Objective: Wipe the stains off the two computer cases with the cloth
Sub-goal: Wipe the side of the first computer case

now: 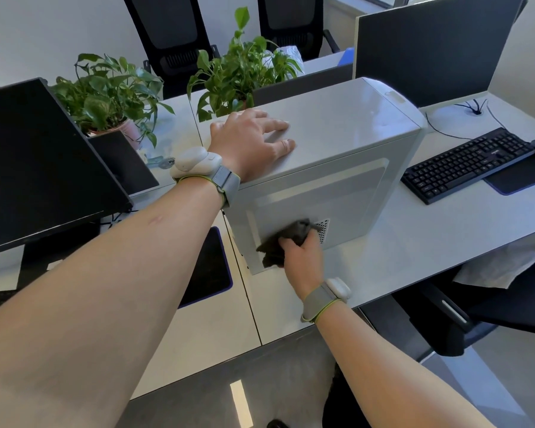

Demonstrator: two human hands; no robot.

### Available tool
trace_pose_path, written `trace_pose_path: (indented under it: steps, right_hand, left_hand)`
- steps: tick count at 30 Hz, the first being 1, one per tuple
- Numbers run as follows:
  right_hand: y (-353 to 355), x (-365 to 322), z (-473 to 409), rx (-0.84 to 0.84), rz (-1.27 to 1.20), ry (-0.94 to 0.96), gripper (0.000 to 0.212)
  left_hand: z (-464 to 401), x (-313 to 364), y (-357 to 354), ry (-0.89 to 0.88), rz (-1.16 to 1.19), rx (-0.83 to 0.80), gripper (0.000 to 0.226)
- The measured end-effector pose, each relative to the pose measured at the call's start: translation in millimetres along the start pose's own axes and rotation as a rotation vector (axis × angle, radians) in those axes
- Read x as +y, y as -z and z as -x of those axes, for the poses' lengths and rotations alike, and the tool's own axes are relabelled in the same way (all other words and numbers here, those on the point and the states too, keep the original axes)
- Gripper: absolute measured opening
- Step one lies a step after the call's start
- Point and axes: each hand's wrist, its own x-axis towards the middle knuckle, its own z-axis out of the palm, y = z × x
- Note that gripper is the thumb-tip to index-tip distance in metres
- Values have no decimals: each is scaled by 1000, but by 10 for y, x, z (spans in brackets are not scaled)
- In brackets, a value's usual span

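Black monitor (pixel 40 162) far left on desk (pixel 399 242); two potted plants (pixel 112 91) behind. Left hand (pixel 249 140) flat on top of white computer case (pixel 346 128), fingers straight, gripping nothing. Case upright mid-desk. Right hand (pixel 301 253) clutches dark cloth (pixel 286 239), pressed against lower side panel beside vent. Keyboard (pixel 467 165) at right.

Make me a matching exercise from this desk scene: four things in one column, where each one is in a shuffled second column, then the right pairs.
Things:
1. left hand
2. cloth
3. keyboard
4. potted plants

Places:
A. on the desk to the right of the computer case
B. flat on top of the case
C. behind the case, at the back of the desk
D. gripped in the right hand, against the case's side panel

Pairs: 1-B, 2-D, 3-A, 4-C
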Motion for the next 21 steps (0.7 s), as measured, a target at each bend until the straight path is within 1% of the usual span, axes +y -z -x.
trace_pose_path:
  steps: [1, 2, 3, 5, 6, 7, 8, 10, 13, 15, 18, 21]
  right_hand:
    - [38, -1, 37, 0, 18, 90, 20]
    - [73, 47, 50, 2, 51, 114, 20]
    - [92, 114, 39, 13, 90, 84, 21]
    - [114, 270, 23, -36, 139, -111, 19]
    - [101, 335, 27, -79, 120, -225, 13]
    - [92, 374, 51, -106, 65, -338, 5]
    - [70, 408, 61, -110, -3, -445, 2]
    - [32, 450, 59, -80, -135, -541, 1]
    - [-70, 494, -22, -89, -294, -590, 22]
    - [-145, 452, -31, -147, -330, -625, 28]
    - [-212, 347, -20, -216, -352, -542, 35]
    - [-215, 204, 68, -192, -475, -420, 40]
  left_hand:
    - [-1, -3, 17, 3, 0, 4, 54]
    - [0, 3, 12, 4, -1, 1, 54]
    - [-2, 7, 18, 4, -2, 1, 54]
    - [-2, 14, 10, 1, -4, 1, 53]
    - [-3, 18, 11, 0, -4, 3, 53]
    - [-2, 20, 4, -2, -3, 3, 53]
    - [1, 10, 6, 3, -3, 7, 53]
    - [4, 4, 10, 5, -2, 7, 53]
    - [4, 13, 10, -1, -1, 3, 52]
    - [2, 18, 25, -3, -4, 2, 52]
    - [4, 22, 26, -3, -10, 2, 53]
    - [9, 22, 14, -4, -10, 5, 53]
